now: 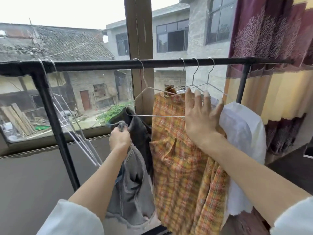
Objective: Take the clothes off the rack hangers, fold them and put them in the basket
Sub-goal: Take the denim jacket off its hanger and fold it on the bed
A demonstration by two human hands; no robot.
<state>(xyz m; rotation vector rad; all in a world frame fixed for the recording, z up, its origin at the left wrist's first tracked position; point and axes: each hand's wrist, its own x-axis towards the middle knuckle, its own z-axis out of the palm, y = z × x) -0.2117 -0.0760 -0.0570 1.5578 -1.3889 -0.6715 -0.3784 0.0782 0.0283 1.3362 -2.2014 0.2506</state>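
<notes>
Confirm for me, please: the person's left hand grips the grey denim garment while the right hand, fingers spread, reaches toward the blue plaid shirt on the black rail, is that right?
Not quite. In the head view the plaid shirt is orange and yellow, not blue. The rest holds: the left hand grips the grey denim garment, and the right hand, fingers spread, reaches toward that shirt on the black rail.

- We count one black rack [118, 63].
- Four wire hangers [144, 85] hooked centre and right, plus a blurred bunch at left we can't count.
- Three garments: grey denim [133, 189], orange plaid [176, 167], white [243, 133].
- Two hands.
</notes>
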